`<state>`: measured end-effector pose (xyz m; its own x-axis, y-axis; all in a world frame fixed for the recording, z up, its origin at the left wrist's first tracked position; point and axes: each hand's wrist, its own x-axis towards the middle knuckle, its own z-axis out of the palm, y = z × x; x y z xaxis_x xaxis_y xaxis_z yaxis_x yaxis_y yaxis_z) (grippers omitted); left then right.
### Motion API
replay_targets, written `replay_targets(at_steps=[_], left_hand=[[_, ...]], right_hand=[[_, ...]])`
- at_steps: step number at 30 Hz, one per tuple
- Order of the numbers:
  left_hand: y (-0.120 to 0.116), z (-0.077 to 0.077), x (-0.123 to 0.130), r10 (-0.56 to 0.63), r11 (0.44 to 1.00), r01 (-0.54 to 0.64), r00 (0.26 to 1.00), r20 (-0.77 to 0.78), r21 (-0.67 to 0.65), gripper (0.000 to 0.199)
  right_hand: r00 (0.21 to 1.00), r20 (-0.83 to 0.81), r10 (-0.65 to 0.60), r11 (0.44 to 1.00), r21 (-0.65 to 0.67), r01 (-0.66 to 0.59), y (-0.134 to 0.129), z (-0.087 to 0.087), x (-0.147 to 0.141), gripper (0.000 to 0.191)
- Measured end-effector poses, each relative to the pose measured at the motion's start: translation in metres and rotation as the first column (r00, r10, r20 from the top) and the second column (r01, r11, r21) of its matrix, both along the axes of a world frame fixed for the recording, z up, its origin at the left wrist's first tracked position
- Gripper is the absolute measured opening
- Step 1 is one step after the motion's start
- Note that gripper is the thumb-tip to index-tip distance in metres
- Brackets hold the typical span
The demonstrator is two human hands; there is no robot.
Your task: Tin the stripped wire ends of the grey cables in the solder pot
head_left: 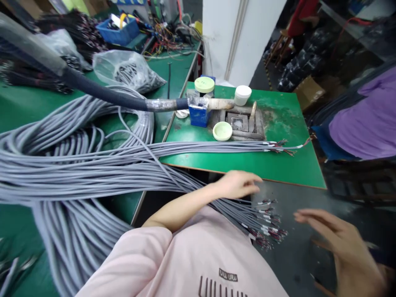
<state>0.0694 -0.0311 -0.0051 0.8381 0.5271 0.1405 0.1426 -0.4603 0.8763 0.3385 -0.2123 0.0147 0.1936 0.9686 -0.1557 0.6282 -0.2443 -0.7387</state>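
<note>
My left hand (pixel 239 184) hovers near the front edge of the green board, above a fan of grey cables (pixel 230 212), fingers stretched and nothing in them. Those cables have stripped ends with thin dark and red wires and white tags. My right hand (pixel 337 231) is off to the right in the air, fingers extended, slightly blurred, also holding nothing. On the board a second bundle of grey cables (pixel 210 147) lies straight, its stripped ends pointing right; one cable reaches farther than the others.
Behind that bundle sits a grimy square metal pot (pixel 238 123), with a pale shallow dish (pixel 222 131), a white tub (pixel 243 95) and a blue box (pixel 198 115) around it. A hose (pixel 114 97) crosses above coiled grey cables (pixel 62 165). A person in purple (pixel 365 115) is at right.
</note>
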Motion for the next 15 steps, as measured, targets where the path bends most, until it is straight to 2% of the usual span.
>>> replay_targets(at_steps=[1, 3, 5, 7, 8, 9, 11, 13, 15], left_hand=[[0.013, 0.001, -0.012, 0.195, 0.976, -0.195, 0.981, 0.004, 0.101, 0.029], [0.038, 0.005, -0.036, 0.468, 0.846, -0.452, 0.883, 0.011, 0.281, 0.025], [0.056, 0.007, -0.057, 0.619, 0.712, -0.555, 0.785, -0.011, 0.43, 0.024], [0.066, 0.006, -0.072, 0.701, 0.62, -0.567, 0.71, -0.059, 0.541, 0.025], [0.069, 0.005, -0.076, 0.73, 0.591, -0.563, 0.679, -0.085, 0.578, 0.025], [0.071, 0.003, -0.079, 0.747, 0.575, -0.555, 0.655, -0.111, 0.601, 0.025], [0.073, -0.002, -0.08, 0.754, 0.582, -0.534, 0.636, -0.163, 0.613, 0.025], [0.075, -0.007, -0.077, 0.743, 0.605, -0.516, 0.639, -0.197, 0.607, 0.024], [0.076, -0.012, -0.073, 0.744, 0.604, -0.512, 0.637, -0.202, 0.611, 0.024]], right_hand=[[0.985, -0.007, 0.175, 0.983, -0.052, -0.175, 0.025, -0.007, -0.02, 0.024], [0.903, 0.053, 0.427, 0.901, -0.106, -0.42, 0.07, -0.036, -0.068, 0.036], [0.816, 0.168, 0.554, 0.831, -0.163, -0.531, 0.103, -0.076, -0.116, 0.046], [0.793, 0.21, 0.571, 0.814, -0.272, -0.514, 0.119, -0.116, -0.152, 0.055], [0.805, 0.179, 0.566, 0.802, -0.345, -0.488, 0.122, -0.134, -0.165, 0.057], [0.82, 0.128, 0.558, 0.783, -0.407, -0.47, 0.121, -0.149, -0.173, 0.057], [0.807, 0.121, 0.578, 0.761, -0.435, -0.481, 0.117, -0.17, -0.182, 0.056], [0.805, 0.124, 0.581, 0.764, -0.424, -0.486, 0.112, -0.18, -0.183, 0.057], [0.839, 0.126, 0.529, 0.797, -0.413, -0.44, 0.108, -0.182, -0.182, 0.06]])
